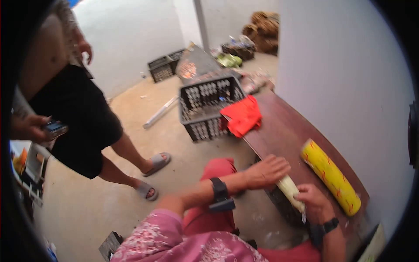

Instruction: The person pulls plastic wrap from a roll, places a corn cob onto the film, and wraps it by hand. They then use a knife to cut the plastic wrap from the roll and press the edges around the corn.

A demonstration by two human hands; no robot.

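- Along the near edge of the table (283, 126), the left hand (267, 171) lies over a pale roll (289, 187), with its fingers curled around the far end.
- The right hand (315, 201) is wrapped around the near end and hides it, so I cannot tell what the roll is.
- A yellow roll (330, 177) lies just beside them.

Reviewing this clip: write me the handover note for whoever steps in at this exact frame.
Left hand: closed over the far end of the pale long piece, which lies at the edge of the brown bench.
Right hand: gripping its near end.
Yellow roll: on the bench beside the hands, touched by neither.
Red cloth: farther along the bench, by the black crate.
Done: piece held at both ends. Not yet: roll not picked up.
A bystander stands on the left, holding a phone.
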